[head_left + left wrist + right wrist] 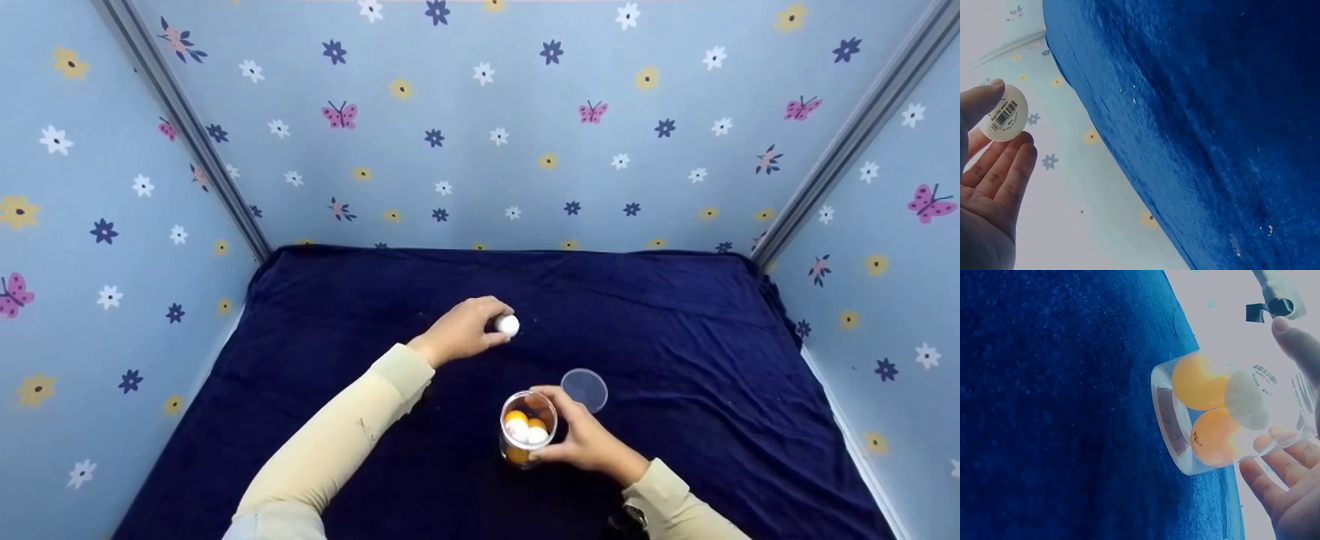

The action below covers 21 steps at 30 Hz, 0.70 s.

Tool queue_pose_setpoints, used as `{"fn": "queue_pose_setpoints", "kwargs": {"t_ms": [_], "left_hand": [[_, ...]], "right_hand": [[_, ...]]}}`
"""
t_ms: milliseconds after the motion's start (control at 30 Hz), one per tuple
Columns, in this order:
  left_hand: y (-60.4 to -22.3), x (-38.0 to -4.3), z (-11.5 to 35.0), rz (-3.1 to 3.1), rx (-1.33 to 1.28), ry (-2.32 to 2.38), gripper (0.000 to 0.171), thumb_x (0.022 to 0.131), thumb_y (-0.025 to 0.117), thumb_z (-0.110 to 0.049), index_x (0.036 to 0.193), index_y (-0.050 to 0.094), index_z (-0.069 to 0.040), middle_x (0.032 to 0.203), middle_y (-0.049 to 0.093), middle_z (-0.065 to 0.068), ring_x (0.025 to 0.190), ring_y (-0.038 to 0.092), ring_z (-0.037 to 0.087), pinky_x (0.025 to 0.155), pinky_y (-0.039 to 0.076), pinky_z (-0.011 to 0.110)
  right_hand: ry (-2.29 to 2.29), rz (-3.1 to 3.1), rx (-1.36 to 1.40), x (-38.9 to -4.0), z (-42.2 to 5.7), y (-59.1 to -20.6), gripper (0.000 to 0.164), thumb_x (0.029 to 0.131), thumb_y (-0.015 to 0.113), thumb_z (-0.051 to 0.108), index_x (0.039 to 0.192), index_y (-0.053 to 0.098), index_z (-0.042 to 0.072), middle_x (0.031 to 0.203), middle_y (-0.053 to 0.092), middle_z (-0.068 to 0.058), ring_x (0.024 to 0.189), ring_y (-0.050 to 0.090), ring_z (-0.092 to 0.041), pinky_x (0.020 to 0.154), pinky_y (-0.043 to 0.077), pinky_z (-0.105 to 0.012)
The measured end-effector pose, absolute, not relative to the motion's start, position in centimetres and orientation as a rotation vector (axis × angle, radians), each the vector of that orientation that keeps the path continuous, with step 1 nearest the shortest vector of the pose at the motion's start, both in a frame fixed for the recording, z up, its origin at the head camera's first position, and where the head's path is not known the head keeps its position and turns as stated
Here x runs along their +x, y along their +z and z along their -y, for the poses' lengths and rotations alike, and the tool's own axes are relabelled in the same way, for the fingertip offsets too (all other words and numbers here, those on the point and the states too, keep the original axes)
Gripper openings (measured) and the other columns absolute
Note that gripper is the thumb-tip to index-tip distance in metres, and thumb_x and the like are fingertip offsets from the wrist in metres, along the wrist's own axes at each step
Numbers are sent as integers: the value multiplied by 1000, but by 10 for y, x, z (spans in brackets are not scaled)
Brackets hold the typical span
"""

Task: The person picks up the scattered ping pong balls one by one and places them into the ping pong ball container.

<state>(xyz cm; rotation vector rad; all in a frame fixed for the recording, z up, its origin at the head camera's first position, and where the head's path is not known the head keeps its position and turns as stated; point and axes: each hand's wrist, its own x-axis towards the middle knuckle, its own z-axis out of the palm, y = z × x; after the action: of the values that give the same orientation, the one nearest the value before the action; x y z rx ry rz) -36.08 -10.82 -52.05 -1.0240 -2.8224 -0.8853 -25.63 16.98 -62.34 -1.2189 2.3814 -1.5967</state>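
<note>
Between the thumb and fingers of my left hand is a white table tennis ball, held above the dark blue cloth. Printed text and a barcode show on this ball in the left wrist view. My right hand grips a clear plastic jar round its side, its mouth facing up without a lid. Orange balls and white balls lie inside the jar. Whether the jar's base touches the cloth, I cannot tell. A round clear lid lies flat just beyond the right hand.
Dark blue velvet cloth covers the table, with wrinkles on the right side. Light blue walls patterned with flowers and butterflies enclose the back, left and right. Small pale specks dot the cloth near the left hand.
</note>
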Motion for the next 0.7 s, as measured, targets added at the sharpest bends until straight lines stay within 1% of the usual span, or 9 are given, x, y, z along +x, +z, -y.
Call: {"fn": "queue_pose_setpoints", "kwargs": {"t_ms": [67,167,233,300,400,467,567,700], "left_hand": [[-519,-357,109,2810,-1039,-897,36,101,80,-20,132,73,-3,125,76,14,111,73,29,99,60,46],[-517,-350,110,2797,-1053,-919,36,100,80,-20,131,73,-4,124,76,13,109,73,27,97,61,45],[-515,-345,111,2780,-1067,-931,35,99,81,-19,130,73,-3,123,76,13,107,73,26,95,61,45],[-514,-340,111,2767,-1081,-941,35,99,82,-18,130,73,-3,122,76,12,106,73,25,93,61,44],[-512,-332,111,2759,-1110,-968,36,98,82,-18,130,73,-4,123,76,12,105,73,25,92,62,43],[-511,-327,110,2759,-1132,-988,37,99,82,-19,131,73,-4,124,75,12,105,73,25,92,62,44],[-510,-321,108,2743,-1172,-1015,37,98,83,-19,131,73,-4,123,75,12,106,74,25,93,63,44],[-509,-313,105,2688,-1230,-1029,36,96,84,-18,127,75,-3,119,77,12,103,74,24,92,64,44]], "right_hand": [[-1603,-2375,-1222,-256,-169,-623,89,73,102,18,146,54,0,131,73,-25,124,71,-38,115,49,-22],[-1606,-2375,-1235,-255,-169,-622,89,73,102,17,145,53,-1,130,74,-27,123,72,-38,115,50,-23],[-1604,-2376,-1230,-255,-169,-623,89,73,102,17,145,53,-1,130,74,-26,123,72,-37,115,49,-23],[-1594,-2382,-1233,-255,-169,-623,89,73,102,17,145,53,-2,130,74,-25,123,72,-40,115,50,-24],[-1594,-2371,-1215,-255,-169,-623,88,74,101,17,145,53,-1,132,74,-25,124,71,-41,115,50,-24],[-1594,-2367,-1233,-255,-169,-623,87,74,101,16,145,53,-2,131,74,-25,124,71,-41,115,51,-27],[-1607,-2355,-1242,-256,-169,-623,87,74,100,14,145,53,-1,131,74,-25,123,71,-40,114,53,-29],[-1617,-2345,-1257,-256,-169,-623,87,74,100,13,145,53,-1,131,74,-25,124,71,-38,114,53,-29]]}}
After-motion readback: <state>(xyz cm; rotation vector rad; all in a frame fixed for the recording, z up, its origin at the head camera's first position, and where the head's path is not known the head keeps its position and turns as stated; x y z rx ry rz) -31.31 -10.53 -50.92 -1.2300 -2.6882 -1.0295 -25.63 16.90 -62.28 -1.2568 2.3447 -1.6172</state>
